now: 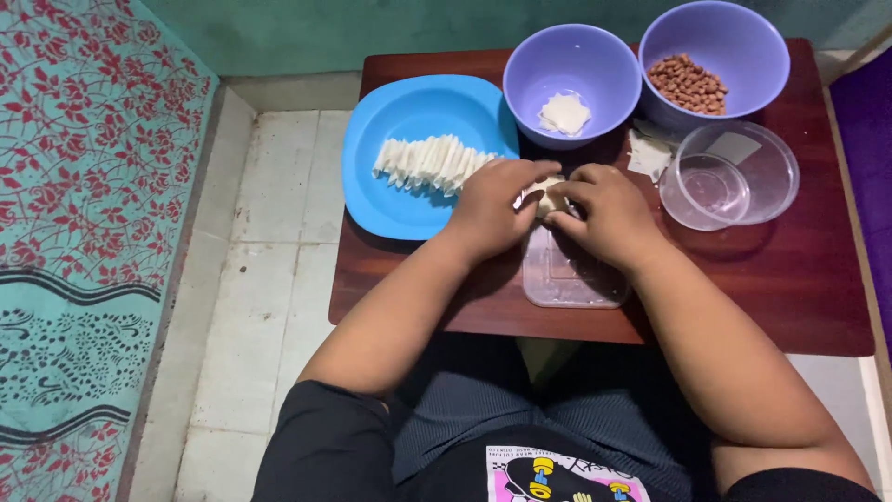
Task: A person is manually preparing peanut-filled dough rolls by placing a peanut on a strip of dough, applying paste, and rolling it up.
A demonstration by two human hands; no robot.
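Left hand (pixel 491 206) and right hand (pixel 604 212) pinched together on small pale dough wrapper (pixel 548 197); tearing risked if pinched too hard

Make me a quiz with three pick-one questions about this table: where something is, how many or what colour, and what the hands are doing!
1. Where are the peanuts?
A. in the right purple bowl
B. on the blue plate
C. in the clear tub

2. How many purple bowls are there?
A. one
B. two
C. four

3. What are the hands doing?
A. resting flat and empty
B. both pinching one small white piece
C. lifting a bowl

Answers:
1 A: the brown nuts sit in the bowl at the far right corner.
2 B: the left bowl and the nut bowl stand side by side.
3 B: the left hand and right hand meet on the piece, above a clear tray.
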